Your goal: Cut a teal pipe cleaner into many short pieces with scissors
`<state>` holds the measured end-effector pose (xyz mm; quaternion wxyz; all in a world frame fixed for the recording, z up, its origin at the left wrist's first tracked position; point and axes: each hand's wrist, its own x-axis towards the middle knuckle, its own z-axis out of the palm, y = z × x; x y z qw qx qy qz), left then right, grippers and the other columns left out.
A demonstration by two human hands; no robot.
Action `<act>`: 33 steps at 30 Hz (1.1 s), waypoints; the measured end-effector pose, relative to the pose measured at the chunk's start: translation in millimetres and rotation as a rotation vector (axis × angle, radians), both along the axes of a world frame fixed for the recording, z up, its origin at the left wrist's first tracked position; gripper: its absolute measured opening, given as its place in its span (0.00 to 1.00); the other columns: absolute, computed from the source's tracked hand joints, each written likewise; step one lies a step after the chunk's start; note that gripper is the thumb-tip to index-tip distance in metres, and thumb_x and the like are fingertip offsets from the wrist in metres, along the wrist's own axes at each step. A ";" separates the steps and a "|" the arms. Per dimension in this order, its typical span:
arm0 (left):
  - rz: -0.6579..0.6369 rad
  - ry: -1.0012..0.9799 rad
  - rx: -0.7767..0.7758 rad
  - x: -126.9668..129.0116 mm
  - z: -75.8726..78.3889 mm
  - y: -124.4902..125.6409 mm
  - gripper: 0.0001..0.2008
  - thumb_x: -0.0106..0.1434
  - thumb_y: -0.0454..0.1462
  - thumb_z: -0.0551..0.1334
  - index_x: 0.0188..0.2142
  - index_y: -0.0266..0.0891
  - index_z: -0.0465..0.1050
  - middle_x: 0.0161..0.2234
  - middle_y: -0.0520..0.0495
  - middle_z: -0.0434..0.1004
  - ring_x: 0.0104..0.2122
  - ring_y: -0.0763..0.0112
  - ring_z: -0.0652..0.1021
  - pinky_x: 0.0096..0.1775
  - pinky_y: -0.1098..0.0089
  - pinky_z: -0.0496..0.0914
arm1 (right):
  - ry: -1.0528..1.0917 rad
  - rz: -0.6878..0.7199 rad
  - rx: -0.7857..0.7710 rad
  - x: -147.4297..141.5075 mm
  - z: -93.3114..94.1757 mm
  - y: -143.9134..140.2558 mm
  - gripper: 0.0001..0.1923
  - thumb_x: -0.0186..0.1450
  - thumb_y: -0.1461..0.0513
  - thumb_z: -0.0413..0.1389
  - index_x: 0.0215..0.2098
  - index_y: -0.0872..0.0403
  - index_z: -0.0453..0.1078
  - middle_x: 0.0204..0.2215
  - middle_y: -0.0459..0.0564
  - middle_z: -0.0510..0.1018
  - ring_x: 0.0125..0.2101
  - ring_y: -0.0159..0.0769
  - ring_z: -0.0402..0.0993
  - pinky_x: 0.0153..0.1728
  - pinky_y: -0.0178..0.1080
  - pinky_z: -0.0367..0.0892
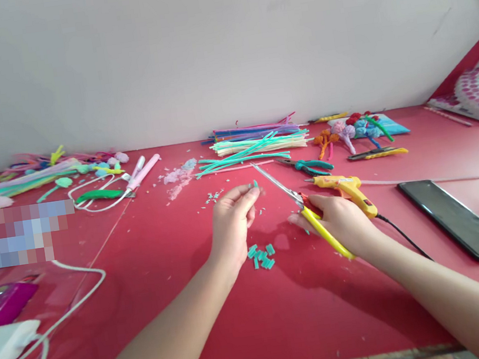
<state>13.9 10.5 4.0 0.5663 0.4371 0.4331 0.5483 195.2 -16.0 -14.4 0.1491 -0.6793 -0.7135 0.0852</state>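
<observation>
Above the red tabletop [259, 319], the left hand [231, 223] pinches a tiny teal pipe-cleaner stub [255, 184] between fingertips. The stub looks featherlight, soft and easily dropped. The right hand [343, 221] is closed around the yellow-handled scissors [303, 206].

Single view: head-worn camera, looking forward and down over the red tabletop [259, 319] toward a pale wall [220, 45]. Close range; both forearms enter from the bottom edge. Near tabletop edge at the frame's foot, wall filling the upper third. Wide-angle, corners darkened.

Left hand [232, 215] pinches what looks like a teal stub [255, 184]; right hand [339, 219] grips yellow scissors [305, 212] over a red table [198, 328]
</observation>
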 end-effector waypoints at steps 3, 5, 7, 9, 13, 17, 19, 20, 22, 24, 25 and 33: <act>-0.048 0.051 -0.006 1.7 0.2 -1.3 0.12 0.49 0.42 0.62 0.30 0.36 0.73 0.28 0.48 0.73 0.16 0.84 0.61 0.16 0.77 0.50 | 0.068 0.003 0.001 0.0 0.8 -0.2 0.18 0.55 0.47 0.47 0.21 0.52 0.57 0.15 0.43 0.65 0.17 0.29 0.59 0.18 0.32 0.46; -0.080 0.081 -0.008 2.4 0.0 -1.7 0.12 0.50 0.42 0.61 0.30 0.36 0.73 0.25 0.49 0.72 0.17 0.83 0.61 0.17 0.77 0.50 | 0.160 0.031 0.000 0.4 0.4 0.5 0.17 0.56 0.49 0.47 0.21 0.52 0.57 0.15 0.42 0.64 0.17 0.28 0.58 0.19 0.32 0.47; -0.113 0.108 -0.014 3.3 -0.7 -2.3 0.11 0.52 0.43 0.60 0.29 0.36 0.73 0.19 0.52 0.66 0.17 0.82 0.60 0.17 0.77 0.50 | 0.266 0.058 -0.018 0.7 0.2 1.0 0.15 0.56 0.51 0.48 0.22 0.53 0.57 0.15 0.42 0.63 0.17 0.27 0.56 0.19 0.32 0.48; -0.153 0.147 -0.024 4.8 -2.1 -3.7 0.12 0.53 0.43 0.59 0.29 0.36 0.74 0.14 0.55 0.58 0.16 0.80 0.59 0.17 0.76 0.49 | 0.365 0.048 -0.033 0.1 1.7 0.5 0.14 0.56 0.52 0.49 0.22 0.53 0.58 0.16 0.41 0.61 0.18 0.27 0.54 0.18 0.31 0.48; -0.296 0.264 -0.014 10.2 -5.6 -10.0 0.11 0.53 0.43 0.59 0.29 0.37 0.73 0.15 0.55 0.57 0.16 0.80 0.58 0.18 0.76 0.51 | 0.618 0.052 -0.064 -4.3 10.3 -4.1 0.09 0.54 0.56 0.51 0.24 0.54 0.60 0.17 0.41 0.62 0.20 0.27 0.56 0.19 0.31 0.52; -0.433 0.399 0.020 14.4 -6.7 -15.2 0.13 0.54 0.44 0.57 0.28 0.37 0.73 0.15 0.56 0.56 0.16 0.80 0.57 0.18 0.75 0.51 | 0.763 0.070 -0.121 -8.1 17.8 -8.7 0.06 0.55 0.58 0.50 0.26 0.54 0.62 0.17 0.40 0.62 0.19 0.27 0.57 0.19 0.30 0.55; -0.414 0.465 0.080 15.0 -6.4 -15.8 0.12 0.54 0.44 0.57 0.27 0.37 0.73 0.17 0.55 0.58 0.17 0.80 0.59 0.20 0.75 0.53 | 0.737 0.063 -0.135 -8.2 17.5 -9.2 0.06 0.54 0.59 0.50 0.25 0.54 0.62 0.16 0.40 0.61 0.18 0.26 0.57 0.18 0.30 0.54; -0.387 0.502 0.114 15.1 -6.4 -15.7 0.11 0.53 0.43 0.58 0.27 0.37 0.73 0.17 0.54 0.59 0.18 0.79 0.60 0.21 0.75 0.55 | 0.719 0.069 -0.140 -7.9 16.3 -8.9 0.06 0.55 0.59 0.50 0.25 0.54 0.62 0.16 0.40 0.62 0.18 0.26 0.57 0.18 0.30 0.54; -0.343 0.566 0.165 15.3 -6.9 -15.3 0.08 0.53 0.40 0.59 0.27 0.38 0.73 0.19 0.54 0.63 0.19 0.78 0.62 0.22 0.75 0.57 | 0.674 0.097 -0.134 -7.0 12.7 -7.7 0.06 0.55 0.59 0.49 0.25 0.54 0.62 0.17 0.41 0.62 0.18 0.26 0.57 0.18 0.30 0.53; -0.351 0.586 0.187 15.4 -8.0 -14.7 0.06 0.52 0.38 0.59 0.27 0.38 0.73 0.20 0.53 0.65 0.20 0.79 0.63 0.23 0.75 0.57 | 0.617 0.128 -0.104 -5.9 9.5 -6.3 0.07 0.55 0.58 0.49 0.24 0.54 0.62 0.18 0.42 0.64 0.19 0.27 0.58 0.19 0.31 0.53; -0.360 0.575 0.191 15.3 -8.6 -14.2 0.06 0.52 0.37 0.59 0.26 0.38 0.72 0.21 0.53 0.66 0.20 0.79 0.64 0.23 0.75 0.58 | 0.586 0.135 -0.079 -5.3 8.5 -5.8 0.08 0.55 0.57 0.49 0.24 0.54 0.62 0.18 0.42 0.64 0.19 0.27 0.58 0.19 0.31 0.53; -0.015 0.186 0.018 5.4 -3.5 -1.0 0.08 0.47 0.40 0.64 0.25 0.37 0.72 0.16 0.56 0.62 0.16 0.82 0.59 0.18 0.77 0.53 | 0.175 0.046 0.026 -1.2 6.5 -3.9 0.15 0.53 0.50 0.51 0.22 0.52 0.56 0.16 0.41 0.63 0.17 0.27 0.57 0.18 0.31 0.48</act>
